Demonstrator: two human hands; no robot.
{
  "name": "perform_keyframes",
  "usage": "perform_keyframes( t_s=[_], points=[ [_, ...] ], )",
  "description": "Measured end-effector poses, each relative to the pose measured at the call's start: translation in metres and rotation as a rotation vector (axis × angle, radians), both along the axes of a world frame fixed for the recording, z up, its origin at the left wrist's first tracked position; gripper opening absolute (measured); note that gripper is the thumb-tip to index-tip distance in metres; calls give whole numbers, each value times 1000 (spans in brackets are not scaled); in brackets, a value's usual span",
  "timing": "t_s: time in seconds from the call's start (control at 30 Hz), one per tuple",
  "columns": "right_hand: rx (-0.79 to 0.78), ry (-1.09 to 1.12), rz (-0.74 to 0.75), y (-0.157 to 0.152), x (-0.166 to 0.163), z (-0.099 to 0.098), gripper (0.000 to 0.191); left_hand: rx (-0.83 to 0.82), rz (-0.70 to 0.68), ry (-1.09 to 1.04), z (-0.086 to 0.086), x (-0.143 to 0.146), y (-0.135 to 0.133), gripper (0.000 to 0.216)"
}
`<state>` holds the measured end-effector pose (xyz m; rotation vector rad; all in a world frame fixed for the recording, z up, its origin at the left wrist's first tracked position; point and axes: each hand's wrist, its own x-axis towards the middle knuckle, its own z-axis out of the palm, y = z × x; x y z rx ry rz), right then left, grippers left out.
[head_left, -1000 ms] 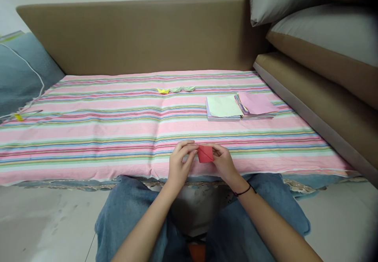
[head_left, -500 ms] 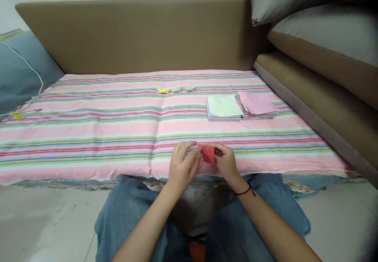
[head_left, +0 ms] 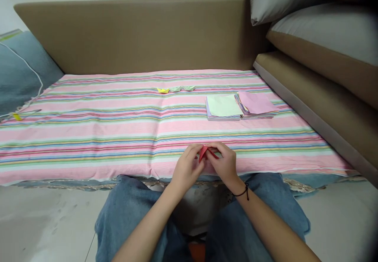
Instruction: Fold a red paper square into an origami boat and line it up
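Observation:
A small folded piece of red paper [head_left: 203,152] is held between both hands, just above the near edge of the striped cloth. My left hand [head_left: 188,165] pinches its left side with the fingers closed. On the other side, my right hand [head_left: 223,160], with a dark cord bracelet at the wrist, grips the right part; its fingers cover some of the paper. The paper's two flaps stand apart in a tent-like shape. Farther back lie a yellow folded paper boat [head_left: 163,90] and two pale green ones [head_left: 188,88] in a row.
Two stacks of square paper lie beyond my right hand, one topped pale green [head_left: 225,106], the other pink [head_left: 257,103]. The striped cloth [head_left: 118,130] covers the seat. Cushions [head_left: 321,92] rise at the right, a brown backrest [head_left: 141,37] behind. A white cable [head_left: 32,69] runs at left.
The red paper has turned from a flat square facing me to a spread, tent-like shape. My left hand has moved slightly right, and its fingers have closed in on the paper.

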<state>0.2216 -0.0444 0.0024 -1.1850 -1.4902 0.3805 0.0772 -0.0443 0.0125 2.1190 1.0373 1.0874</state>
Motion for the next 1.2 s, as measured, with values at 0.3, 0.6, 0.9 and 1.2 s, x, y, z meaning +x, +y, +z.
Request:
perform_keyframes(
  t_s=[0.3, 0.6, 0.9, 1.2],
  points=[
    [15, 30, 69, 1, 1, 5, 13, -125, 23, -227, 1, -5, 5, 41],
    [-188, 393, 154, 2, 0, -3, 15, -325, -95, -359, 5, 0, 2, 39],
    [-349, 664, 264, 5, -3, -2, 22, -132, 5, -191, -1, -1, 6, 46],
    [-369, 717, 335, 6, -3, -5, 22, 21, 85, -32, -8, -5, 7, 42]
  ],
)
